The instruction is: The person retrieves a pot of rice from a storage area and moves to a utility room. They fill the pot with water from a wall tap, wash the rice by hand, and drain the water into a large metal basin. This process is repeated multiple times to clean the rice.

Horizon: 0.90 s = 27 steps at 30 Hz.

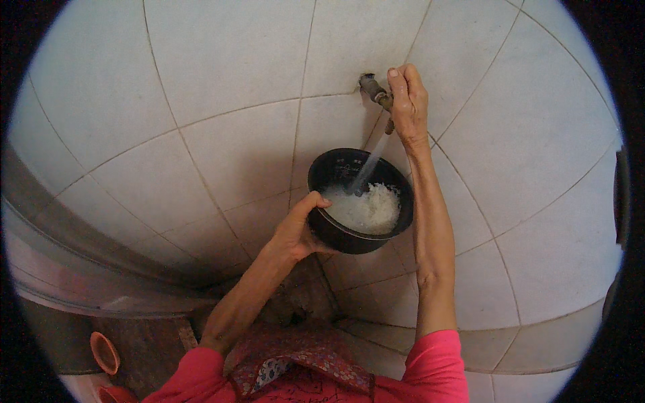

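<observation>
My left hand (pixel 299 227) grips a black rice cooker pot (pixel 356 244) by its left side, with the thumb over the rim and the fingers underneath. Inside the pot, white rice (pixel 380 209) heaps up at the right, and cloudy water covers the rest. Above it, my right hand (pixel 408 101) is closed around the handle end of a wall tap (pixel 376 93); the handle itself is mostly hidden by the fingers. From the spout a stream of water (pixel 369 168) runs down into the pot, which is tilted slightly toward me.
Pale tiled wall (pixel 235 60) rises right behind the tap and extends to both sides. A large curved grey edge (pixel 101 235) stands at the left. Low at the lower left are an orange round container (pixel 105 352) and a second reddish one (pixel 117 394).
</observation>
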Each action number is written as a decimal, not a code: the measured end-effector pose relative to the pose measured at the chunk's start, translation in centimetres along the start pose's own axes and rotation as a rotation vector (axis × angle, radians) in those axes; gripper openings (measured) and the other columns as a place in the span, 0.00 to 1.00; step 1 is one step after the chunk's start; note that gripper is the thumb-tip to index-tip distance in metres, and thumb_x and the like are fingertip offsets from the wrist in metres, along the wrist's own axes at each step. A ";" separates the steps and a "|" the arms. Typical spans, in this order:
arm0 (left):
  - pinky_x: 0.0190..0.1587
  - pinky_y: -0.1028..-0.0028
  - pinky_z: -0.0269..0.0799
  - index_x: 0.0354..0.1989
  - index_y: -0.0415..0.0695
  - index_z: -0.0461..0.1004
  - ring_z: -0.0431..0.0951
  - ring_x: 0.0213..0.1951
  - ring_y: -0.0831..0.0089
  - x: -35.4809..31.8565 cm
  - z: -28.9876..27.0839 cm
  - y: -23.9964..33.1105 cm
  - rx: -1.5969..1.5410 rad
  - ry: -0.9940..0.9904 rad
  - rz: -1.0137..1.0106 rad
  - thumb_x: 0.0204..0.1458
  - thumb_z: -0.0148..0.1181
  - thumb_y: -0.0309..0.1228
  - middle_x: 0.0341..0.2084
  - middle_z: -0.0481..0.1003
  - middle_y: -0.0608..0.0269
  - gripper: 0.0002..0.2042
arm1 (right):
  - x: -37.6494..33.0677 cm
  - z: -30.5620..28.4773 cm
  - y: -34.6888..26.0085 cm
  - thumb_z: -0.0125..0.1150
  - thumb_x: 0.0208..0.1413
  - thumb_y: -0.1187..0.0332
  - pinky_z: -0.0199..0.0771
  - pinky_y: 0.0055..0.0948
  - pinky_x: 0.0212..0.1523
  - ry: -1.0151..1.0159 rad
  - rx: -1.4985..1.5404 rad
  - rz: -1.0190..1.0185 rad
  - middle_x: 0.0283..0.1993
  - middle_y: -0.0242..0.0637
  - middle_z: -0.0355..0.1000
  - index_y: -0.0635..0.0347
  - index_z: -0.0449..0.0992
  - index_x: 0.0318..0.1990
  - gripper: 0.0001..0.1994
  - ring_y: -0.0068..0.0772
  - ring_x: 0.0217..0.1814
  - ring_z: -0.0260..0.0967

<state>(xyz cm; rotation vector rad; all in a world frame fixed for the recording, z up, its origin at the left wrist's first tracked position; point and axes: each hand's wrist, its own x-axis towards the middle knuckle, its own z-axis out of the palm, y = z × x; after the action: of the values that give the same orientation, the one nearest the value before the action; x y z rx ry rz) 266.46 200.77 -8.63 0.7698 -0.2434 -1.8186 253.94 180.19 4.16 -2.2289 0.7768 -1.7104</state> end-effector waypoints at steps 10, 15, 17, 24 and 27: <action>0.50 0.35 0.65 0.56 0.43 0.65 0.67 0.55 0.51 0.0 0.8 -0.4 0.039 0.018 0.044 0.39 0.65 0.43 0.53 0.67 0.53 0.34 | 0.0 -0.3 -0.1 0.51 0.62 0.61 0.53 0.21 0.32 -0.045 0.283 0.088 0.25 0.25 0.55 0.57 0.63 0.27 0.13 0.19 0.30 0.51; 0.50 0.36 0.66 0.55 0.44 0.65 0.68 0.54 0.51 0.1 1.1 -0.3 0.076 0.035 0.029 0.38 0.65 0.44 0.52 0.68 0.52 0.34 | 0.2 -1.1 -0.7 0.52 0.60 0.62 0.58 0.25 0.33 -0.094 0.312 0.111 0.26 0.29 0.58 0.60 0.63 0.27 0.14 0.22 0.30 0.54; 0.50 0.34 0.66 0.56 0.45 0.65 0.68 0.54 0.48 1.0 0.1 -0.2 0.055 0.012 0.002 0.40 0.64 0.42 0.53 0.68 0.50 0.32 | 0.5 -1.4 -1.0 0.52 0.61 0.61 0.60 0.25 0.34 -0.117 0.336 0.140 0.26 0.28 0.60 0.61 0.66 0.28 0.14 0.21 0.31 0.56; 0.51 0.33 0.66 0.57 0.47 0.66 0.67 0.56 0.46 0.4 0.1 -0.5 0.021 0.002 0.020 0.41 0.63 0.43 0.54 0.68 0.52 0.32 | 0.5 -4.5 -2.4 0.56 0.59 0.67 0.69 0.29 0.45 0.016 -0.403 -0.343 0.42 0.39 0.75 0.63 0.78 0.42 0.10 0.36 0.44 0.71; 0.52 0.34 0.65 0.58 0.49 0.65 0.66 0.56 0.46 1.1 -0.5 -0.6 0.028 0.014 -0.011 0.41 0.63 0.44 0.55 0.67 0.53 0.32 | 0.5 -4.9 -3.4 0.58 0.55 0.69 0.69 0.42 0.45 -0.139 -0.442 -0.316 0.37 0.45 0.74 0.62 0.79 0.39 0.08 0.51 0.42 0.70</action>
<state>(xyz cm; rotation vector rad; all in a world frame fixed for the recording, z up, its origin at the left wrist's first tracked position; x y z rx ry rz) 266.12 200.10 -9.77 0.8045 -0.2571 -1.8230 250.31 183.44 7.71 -2.8678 0.8765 -1.6063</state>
